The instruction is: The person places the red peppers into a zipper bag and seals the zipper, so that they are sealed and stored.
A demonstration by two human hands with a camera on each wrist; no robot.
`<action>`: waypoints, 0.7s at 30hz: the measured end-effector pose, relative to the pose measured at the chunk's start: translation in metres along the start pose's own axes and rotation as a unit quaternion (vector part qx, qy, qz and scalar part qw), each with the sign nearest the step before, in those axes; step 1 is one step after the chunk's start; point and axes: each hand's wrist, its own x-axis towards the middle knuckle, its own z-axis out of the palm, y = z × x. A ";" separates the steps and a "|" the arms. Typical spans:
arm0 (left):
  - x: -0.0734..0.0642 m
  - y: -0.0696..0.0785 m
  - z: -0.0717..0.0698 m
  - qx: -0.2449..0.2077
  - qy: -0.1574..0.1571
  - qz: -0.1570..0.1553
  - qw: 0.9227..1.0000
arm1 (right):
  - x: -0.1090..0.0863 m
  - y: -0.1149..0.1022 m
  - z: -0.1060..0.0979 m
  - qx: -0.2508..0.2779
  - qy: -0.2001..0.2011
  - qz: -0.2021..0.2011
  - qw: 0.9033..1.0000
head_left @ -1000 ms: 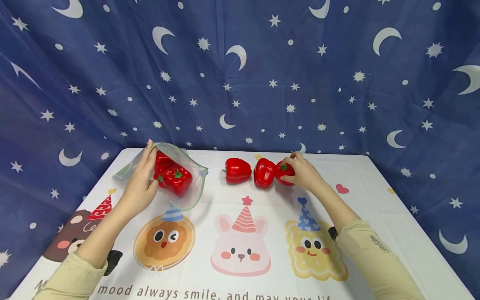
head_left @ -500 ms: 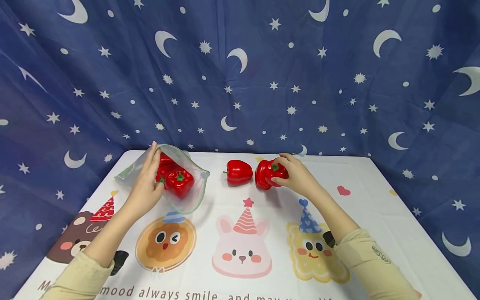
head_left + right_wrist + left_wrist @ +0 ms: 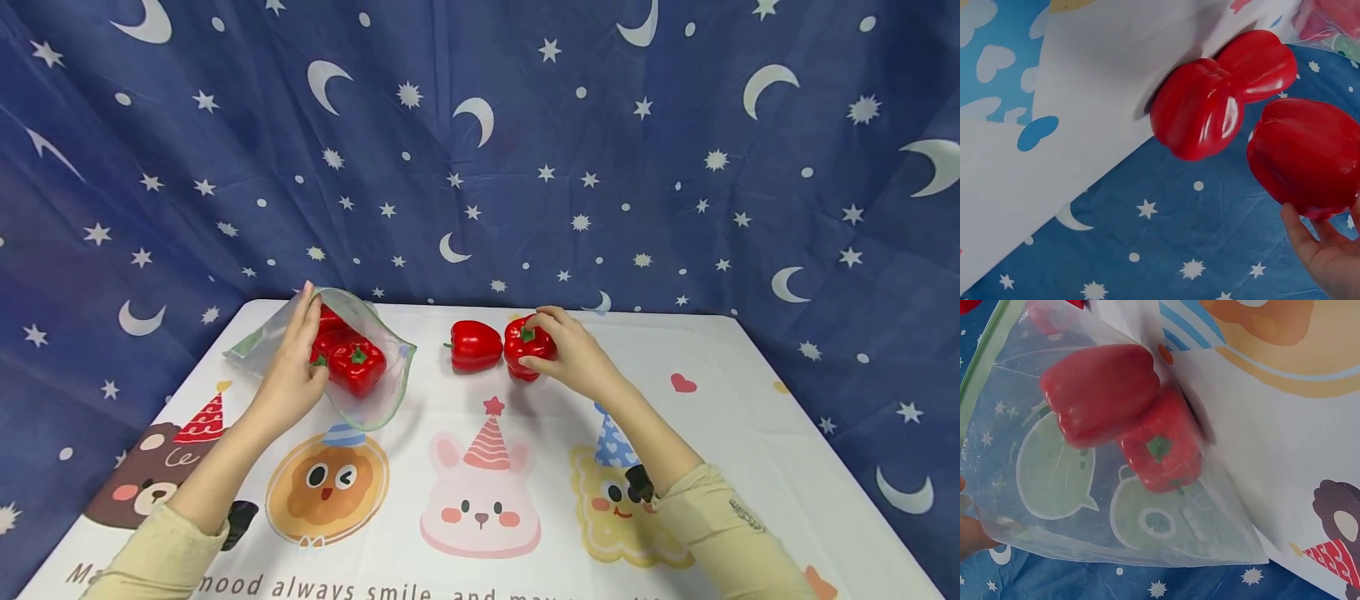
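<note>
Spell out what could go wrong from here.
The pepper in the right hand, the held pepper, might slip, as its skin looks slick. The front pepper in the clear bag lies by the open mouth and could roll out. If the left hand lets go, that mouth may sag shut.

Right hand (image 3: 573, 357) has shifted leftward, a red bell pepper (image 3: 534, 342) in its fingers (image 3: 1299, 234). That pepper, earlier at the row's right end, is now raised off the worktop (image 3: 750, 367), mostly hiding the middle bell pepper (image 3: 1197, 112) from the wearer.
</note>
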 end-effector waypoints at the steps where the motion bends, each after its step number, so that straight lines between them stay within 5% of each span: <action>1: 0.000 0.000 0.000 0.000 0.000 -0.001 1.000 | 0.000 -0.001 0.000 0.003 0.001 0.001 1.000; 10: -0.001 0.001 0.000 0.001 -0.001 -0.003 1.000 | 0.000 -0.021 0.002 0.108 -0.009 0.011 0.994; 21: -0.001 0.001 -0.002 -0.004 -0.005 0.002 1.000 | -0.002 -0.045 0.002 0.146 -0.002 -0.018 0.989</action>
